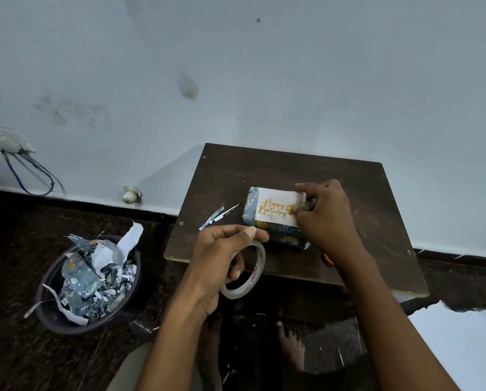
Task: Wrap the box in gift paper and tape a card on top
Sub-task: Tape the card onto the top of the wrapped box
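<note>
A small box wrapped in blue patterned gift paper (281, 235) lies on the dark wooden table (363, 193). A white "Happy Birthday" card (273, 206) lies on top of it. My right hand (325, 215) is over the card's right end, fingertips curled down onto its edge. My left hand (222, 256) grips a roll of clear tape (253, 275) just left of and in front of the box, thumb stretched toward the box's near corner. Any tape strip between the hands is too faint to see.
Paper scraps (218, 215) lie on the table left of the box. An orange-handled tool (328, 259) peeks out under my right wrist. A dark bin (55, 314) full of paper offcuts stands on the floor at left. White sheet (462, 342) at lower right.
</note>
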`<control>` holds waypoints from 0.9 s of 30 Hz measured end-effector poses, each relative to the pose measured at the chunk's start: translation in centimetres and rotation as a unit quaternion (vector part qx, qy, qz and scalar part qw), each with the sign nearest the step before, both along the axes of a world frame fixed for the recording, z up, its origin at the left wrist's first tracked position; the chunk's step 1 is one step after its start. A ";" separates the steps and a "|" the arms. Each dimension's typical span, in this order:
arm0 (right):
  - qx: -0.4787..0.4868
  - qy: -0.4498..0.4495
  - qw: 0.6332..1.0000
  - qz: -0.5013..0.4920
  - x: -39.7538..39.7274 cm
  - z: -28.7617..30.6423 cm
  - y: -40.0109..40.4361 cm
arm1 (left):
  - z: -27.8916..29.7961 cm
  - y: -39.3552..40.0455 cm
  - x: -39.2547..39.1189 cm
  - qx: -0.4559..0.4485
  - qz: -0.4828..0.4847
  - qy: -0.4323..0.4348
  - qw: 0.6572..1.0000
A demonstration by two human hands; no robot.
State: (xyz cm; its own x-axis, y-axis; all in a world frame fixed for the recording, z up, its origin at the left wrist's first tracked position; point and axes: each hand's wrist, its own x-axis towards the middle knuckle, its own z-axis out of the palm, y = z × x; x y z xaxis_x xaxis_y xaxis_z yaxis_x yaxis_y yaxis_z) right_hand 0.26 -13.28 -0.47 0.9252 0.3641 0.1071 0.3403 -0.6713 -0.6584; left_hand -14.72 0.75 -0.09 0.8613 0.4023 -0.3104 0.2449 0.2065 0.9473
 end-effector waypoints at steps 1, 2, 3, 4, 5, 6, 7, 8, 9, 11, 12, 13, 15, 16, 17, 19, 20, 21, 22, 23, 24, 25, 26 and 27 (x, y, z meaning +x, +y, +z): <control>-0.006 -0.005 1.000 0.003 0.0 -0.1 0.0 | 0.0 0.0 0.0 0.001 0.000 0.000 1.000; -0.010 -0.007 1.000 0.005 0.1 -0.1 0.0 | 0.1 0.0 0.0 0.002 -0.001 0.001 1.000; -0.014 -0.010 1.000 0.007 0.0 -0.2 -0.1 | 0.1 -0.1 0.0 0.002 -0.001 0.000 1.000; -0.014 -0.012 1.000 0.006 -0.1 -0.1 -0.1 | 0.1 -0.1 0.0 0.003 -0.001 0.000 1.000; -0.011 -0.018 1.000 0.001 -0.2 0.0 -0.1 | 0.1 -0.1 0.0 0.003 -0.002 -0.001 1.000; -0.002 -0.027 1.000 -0.008 -0.3 0.2 -0.2 | 0.1 -0.1 0.0 0.004 -0.001 -0.002 1.000; 0.020 -0.041 0.999 -0.019 -0.5 0.4 -0.2 | 0.1 -0.1 0.0 0.004 -0.002 -0.003 1.000; 0.052 -0.059 0.996 -0.031 -0.8 0.7 -0.2 | 0.2 -0.1 0.0 0.004 -0.003 -0.005 1.000; 0.093 -0.070 0.993 -0.038 -1.1 1.0 -0.2 | 0.2 -0.1 0.0 0.004 -0.004 -0.007 1.000; 0.175 -0.031 0.984 -0.014 -1.9 1.8 -0.3 | 0.4 -0.1 -0.1 0.004 -0.008 -0.011 1.000; 0.201 0.014 0.979 0.015 -2.4 2.2 -0.2 | 0.5 -0.2 0.0 0.004 -0.008 -0.012 1.000; 0.211 0.061 0.974 0.052 -3.1 2.5 -0.2 | 0.5 -0.2 0.0 0.003 -0.008 -0.013 1.000; 0.183 0.110 0.970 0.120 -4.3 2.7 -0.1 | 0.6 -0.3 0.1 -0.010 0.003 -0.014 1.000; 0.158 0.110 0.972 0.137 -4.8 2.6 0.0 | 0.6 -0.3 0.1 -0.020 0.014 -0.014 1.000; 0.134 0.100 0.976 0.141 -5.1 2.4 0.1 | 0.7 -0.4 0.1 -0.029 0.023 -0.013 0.999; 0.109 0.066 0.984 0.125 -5.3 2.2 0.4 | 0.9 -0.4 0.0 -0.038 0.032 -0.013 0.999; 0.105 0.051 0.986 0.118 -5.3 2.1 0.4 | 1.0 -0.4 0.0 -0.043 0.034 -0.014 0.998; 0.103 0.043 0.987 0.117 -5.3 2.1 0.4 | 1.1 -0.3 0.0 -0.046 0.034 -0.014 0.998; 0.102 0.040 0.987 0.120 -5.3 2.2 0.3 | 1.2 -0.3 0.0 -0.049 0.034 -0.014 0.998; 0.101 0.039 0.987 0.122 -5.3 2.3 0.3 | 1.2 -0.3 0.0 -0.050 0.033 -0.014 0.998; 0.099 0.036 0.987 0.120 -5.3 2.3 0.3 | 1.3 -0.3 0.0 -0.052 0.032 -0.016 0.998; 0.094 0.031 0.988 0.116 -5.4 2.3 0.3 | 1.3 -0.3 0.0 -0.052 0.032 -0.017 0.998; 0.090 0.026 0.989 0.111 -5.4 2.3 0.3 | 1.3 -0.3 0.0 -0.051 0.031 -0.018 0.998; 0.087 0.022 0.991 0.104 -5.4 2.3 0.4 | 1.4 -0.3 0.0 -0.048 0.030 -0.017 0.998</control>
State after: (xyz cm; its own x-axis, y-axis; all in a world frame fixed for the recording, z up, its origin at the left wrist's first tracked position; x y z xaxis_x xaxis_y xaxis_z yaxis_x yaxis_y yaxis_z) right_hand -5.15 -12.87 1.81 0.8370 0.5272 0.1467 0.4287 -0.4652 -0.7745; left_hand -14.72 0.50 1.28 0.8475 0.4225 -0.3215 0.1978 0.3106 0.9297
